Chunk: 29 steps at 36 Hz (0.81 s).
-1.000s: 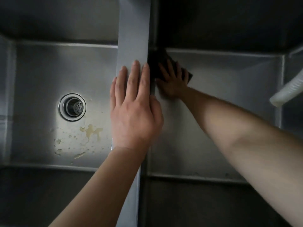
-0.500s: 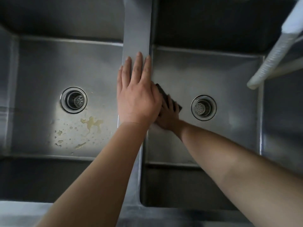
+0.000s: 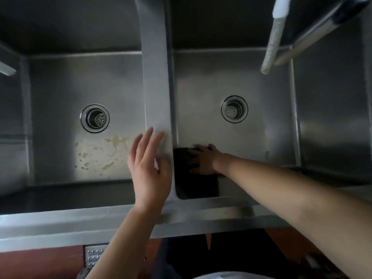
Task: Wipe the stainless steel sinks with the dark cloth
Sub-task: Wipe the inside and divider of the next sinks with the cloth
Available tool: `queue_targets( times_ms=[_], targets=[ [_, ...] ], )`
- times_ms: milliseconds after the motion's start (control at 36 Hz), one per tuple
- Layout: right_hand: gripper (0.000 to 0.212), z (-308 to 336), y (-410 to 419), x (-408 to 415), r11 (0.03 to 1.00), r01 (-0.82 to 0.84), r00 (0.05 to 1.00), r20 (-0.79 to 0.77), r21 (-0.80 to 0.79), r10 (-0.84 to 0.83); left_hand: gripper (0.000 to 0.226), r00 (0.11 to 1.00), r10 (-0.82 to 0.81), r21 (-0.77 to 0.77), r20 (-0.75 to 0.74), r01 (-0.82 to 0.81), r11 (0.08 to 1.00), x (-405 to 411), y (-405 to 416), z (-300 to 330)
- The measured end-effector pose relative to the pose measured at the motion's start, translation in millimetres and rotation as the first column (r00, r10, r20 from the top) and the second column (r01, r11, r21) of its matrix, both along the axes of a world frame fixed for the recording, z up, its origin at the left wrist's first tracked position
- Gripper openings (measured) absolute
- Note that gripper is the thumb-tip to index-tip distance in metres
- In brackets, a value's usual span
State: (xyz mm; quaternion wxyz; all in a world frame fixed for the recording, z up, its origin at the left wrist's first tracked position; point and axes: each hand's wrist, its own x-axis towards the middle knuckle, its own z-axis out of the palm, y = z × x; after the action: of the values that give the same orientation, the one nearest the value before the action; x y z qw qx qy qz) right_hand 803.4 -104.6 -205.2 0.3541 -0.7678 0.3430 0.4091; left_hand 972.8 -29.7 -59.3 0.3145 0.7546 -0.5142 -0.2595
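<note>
- Cloth work sits in the right sink (image 3: 231,77): my right hand (image 3: 203,160) presses the dark cloth (image 3: 193,184) flat, fingers spread, near corner.
- Left hand (image 3: 150,168) open (holding nothing) on the divider (image 3: 155,77).
- Left sink (image 3: 60,77), I judge, remains: pale stains (image 3: 96,152) show.

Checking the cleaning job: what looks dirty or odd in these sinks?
The left sink has yellowish blotchy stains on its floor, just in front of the drain. The cloth is in the right sink, so those stains are untouched.
</note>
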Motion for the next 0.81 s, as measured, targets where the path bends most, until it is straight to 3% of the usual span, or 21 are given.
queue_targets(
  times_ms=[83, 167, 222, 278, 333, 361, 417, 500, 583, 694, 806],
  targets=[
    [0.054, 31.6, -1.3, -19.9, 0.947, 0.322, 0.944, 0.073, 0.005, -0.321, 0.044, 0.978, -0.169, -0.055, -0.124, 0.163, 0.985, -22.8, -20.7, 8.3],
    [0.056, 65.1, -1.5, -59.6, 0.818, 0.575, 0.817, 0.072, -0.015, -0.573, 0.037, 0.904, -0.342, 0.159, -0.256, 0.388, 0.908, -51.3, -45.5, -0.7],
    [0.058, 87.2, 7.2, -96.0, 0.748, 0.657, 0.753, 0.034, -0.094, -0.657, 0.036, 0.842, -0.464, 0.397, -0.275, 0.539, 0.743, -70.3, -59.0, -24.4],
    [0.057, 105.7, 21.3, -130.3, 0.664, 0.724, 0.681, 0.034, -0.187, -0.732, 0.037, 0.764, -0.592, 0.602, -0.259, 0.607, 0.52, -85.1, -70.1, -51.0],
    [0.059, 121.2, 41.5, -158.4, 0.594, 0.753, 0.635, 0.077, -0.283, -0.769, 0.038, 0.68, -0.689, 0.716, -0.249, 0.609, 0.341, -97.3, -71.7, -73.7],
    [0.061, 125.9, 51.5, -168.2, 0.564, 0.754, 0.623, 0.097, -0.337, -0.776, 0.038, 0.655, -0.717, 0.749, -0.237, 0.594, 0.295, -100.6, -70.0, -84.6],
    [0.066, 129.1, 66.1, -178.1, 0.512, 0.754, 0.605, 0.13, -0.411, -0.786, 0.038, 0.641, -0.736, 0.784, -0.218, 0.564, 0.259, -102.1, -66.4, -106.5],
    [0.066, 124.4, 76.8, -177.9, 0.513, 0.714, 0.636, 0.135, -0.476, -0.759, 0.038, 0.579, -0.788, 0.805, -0.211, 0.56, 0.196, -97.8, -63.9, -133.8],
    [0.068, 115.5, 83.8, -173.5, 0.49, 0.667, 0.669, 0.162, -0.562, -0.725, 0.055, 0.451, -0.862, 0.798, -0.233, 0.595, 0.096, -91.8, -66.9, -157.6],
    [0.068, 110.8, 83.3, -172.8, 0.49, 0.646, 0.68, 0.149, -0.585, -0.718, 0.076, 0.268, -0.949, 0.855, -0.169, 0.519, -0.006, -80.0, -65.1, -177.5],
    [0.069, 112.0, 82.1, -173.4, 0.47, 0.666, 0.657, 0.157, -0.579, -0.738, 0.077, 0.225, -0.967, 0.878, -0.121, 0.478, 0.001, -78.3, -61.4, -186.9]
  ],
)
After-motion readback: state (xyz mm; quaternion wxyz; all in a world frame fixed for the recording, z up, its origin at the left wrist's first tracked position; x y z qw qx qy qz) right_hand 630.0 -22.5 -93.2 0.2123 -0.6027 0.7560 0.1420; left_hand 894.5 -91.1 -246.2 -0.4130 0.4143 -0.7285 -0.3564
